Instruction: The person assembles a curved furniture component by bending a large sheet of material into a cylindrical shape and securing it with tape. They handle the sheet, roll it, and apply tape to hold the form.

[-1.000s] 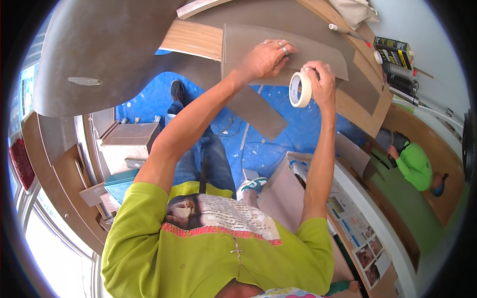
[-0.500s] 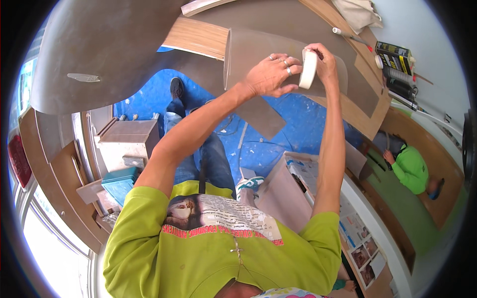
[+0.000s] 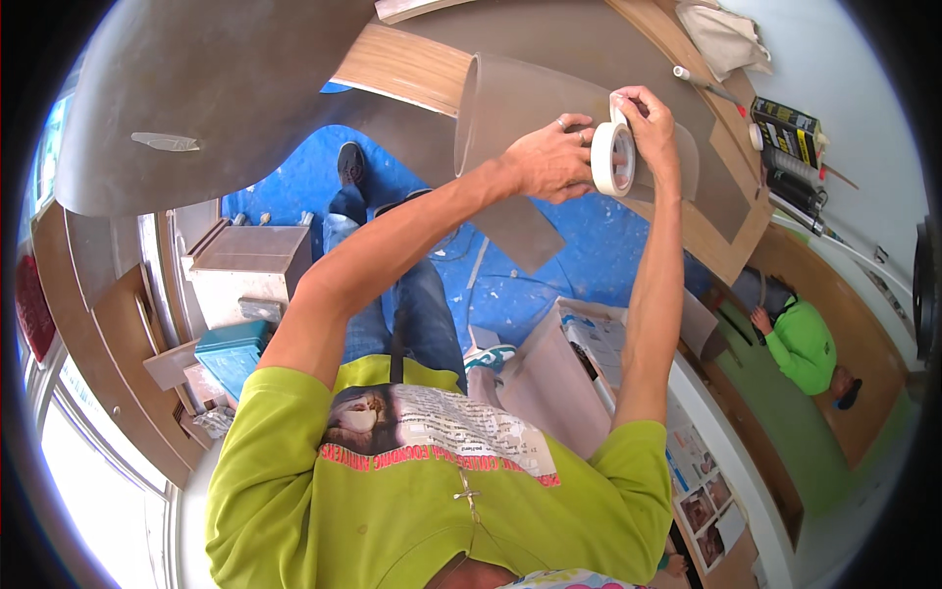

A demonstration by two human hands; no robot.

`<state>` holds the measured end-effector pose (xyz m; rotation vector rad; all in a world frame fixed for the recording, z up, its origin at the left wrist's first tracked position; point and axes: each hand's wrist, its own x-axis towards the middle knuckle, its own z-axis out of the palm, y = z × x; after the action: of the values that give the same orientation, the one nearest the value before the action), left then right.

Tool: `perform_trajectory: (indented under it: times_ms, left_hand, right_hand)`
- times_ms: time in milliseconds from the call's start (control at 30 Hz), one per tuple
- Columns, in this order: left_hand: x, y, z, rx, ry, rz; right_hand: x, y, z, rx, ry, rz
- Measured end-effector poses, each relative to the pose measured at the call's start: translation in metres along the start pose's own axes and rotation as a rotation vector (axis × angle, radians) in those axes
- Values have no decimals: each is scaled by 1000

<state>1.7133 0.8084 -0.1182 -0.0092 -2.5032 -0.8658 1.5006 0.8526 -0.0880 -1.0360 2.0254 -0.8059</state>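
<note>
A roll of cream masking tape (image 3: 601,162) is held up in front of me, its open ring facing right. My left hand (image 3: 554,162), with rings on its fingers, grips the roll from the left; some fingertips show through the hole. At the roll's top, my right hand (image 3: 650,128) pinches the loose end of the tape between thumb and fingers. A short strip stretches between that pinch and the roll. Behind both hands lies a curled grey-brown sheet (image 3: 505,103), its rounded left edge standing up.
A large brown sheet (image 3: 226,69) bulges at the upper left. Wood-grain boards (image 3: 407,69) lie beyond my hands. Blue sheeting (image 3: 510,294) covers the floor. Cans and bottles (image 3: 790,137) stand at right. A person in bright green (image 3: 805,344) crouches at far right. A white box (image 3: 245,275) stands left.
The tape roll has turned so its hole now shows. My right hand has shifted slightly right, with a short tape end pulled up from the roll. My left hand has closed around the roll.
</note>
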Motion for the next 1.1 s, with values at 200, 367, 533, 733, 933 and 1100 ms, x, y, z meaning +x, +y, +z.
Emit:
perform_trajectory:
  times_ms: [200, 367, 533, 733, 933, 1100]
  left_hand:
    - [-3, 2, 2, 2, -100, -3]
    - [0, 0, 0, -2, -141, -17]
    - [2, -3, -1, -21, -131, -35]
    - [7, -5, -5, -20, -140, -72]
    - [11, -15, -5, -84, -136, -68]
    - [11, -12, -9, -60, -147, -96]
  right_hand:
    - [8, 4, -9, -129, -43, 88]
    - [19, 8, -5, -285, -21, 100]
    - [24, 10, -4, -309, -7, 85]
    - [27, 8, -4, -409, 58, 160]
    - [-5, -14, 3, -217, 390, -63]
    - [-83, -70, 20, -306, 305, -46]
